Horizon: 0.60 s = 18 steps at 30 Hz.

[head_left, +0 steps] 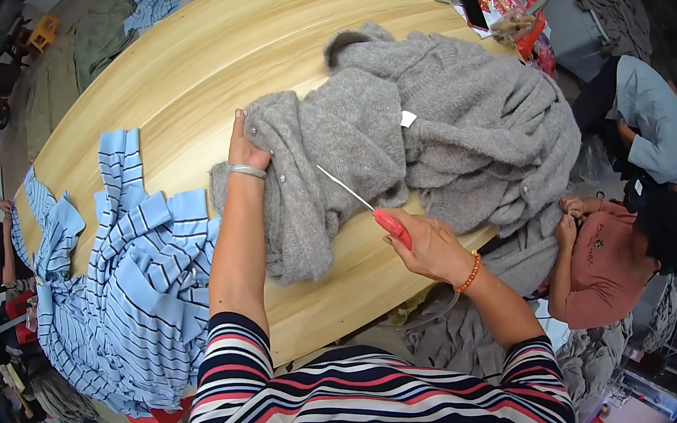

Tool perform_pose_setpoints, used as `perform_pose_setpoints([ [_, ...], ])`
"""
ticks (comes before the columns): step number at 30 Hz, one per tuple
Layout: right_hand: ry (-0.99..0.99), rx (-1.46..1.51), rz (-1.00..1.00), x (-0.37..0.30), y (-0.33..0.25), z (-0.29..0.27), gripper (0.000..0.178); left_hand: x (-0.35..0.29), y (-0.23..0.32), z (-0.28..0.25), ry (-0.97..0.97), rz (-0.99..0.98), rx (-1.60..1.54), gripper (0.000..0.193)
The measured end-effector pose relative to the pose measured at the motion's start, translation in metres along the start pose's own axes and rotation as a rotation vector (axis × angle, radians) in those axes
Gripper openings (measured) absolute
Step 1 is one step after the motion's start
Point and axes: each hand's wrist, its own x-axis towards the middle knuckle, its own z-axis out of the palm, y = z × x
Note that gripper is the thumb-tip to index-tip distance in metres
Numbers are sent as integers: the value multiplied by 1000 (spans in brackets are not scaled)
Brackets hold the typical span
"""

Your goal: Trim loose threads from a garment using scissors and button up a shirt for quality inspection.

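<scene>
A grey knit cardigan [355, 137] with small buttons along its edge lies on the table in front of me. My left hand [247, 148] grips that buttoned edge at its upper left, some of the fingers hidden by the knit. My right hand [438, 248] is closed round the red handle of a slim pointed tool [341, 184] with a thin metal shaft. Its tip points up and left, over the cardigan; whether it touches the knit I cannot tell. Against the cardigan's right side rests a heap of grey knit garments [488, 121], with a white label between them.
Blue striped garments [140, 278] are piled at the table's left edge. On the far right corner of the wooden table [250, 45] lie a dark phone [472, 9], papers and red packets. A person in a pink shirt [603, 268] sits at the right, beside another in light blue.
</scene>
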Motion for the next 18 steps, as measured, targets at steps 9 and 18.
perform_pose_setpoints([
  [9, 18, -64, 14, 22, -7, -9, 41, 3, -13, 4, 75, 206, 296, 30],
  [18, -85, -228, 64, 40, -19, -23, 37, -39, -54, 22, -28, 334, 400, 24],
])
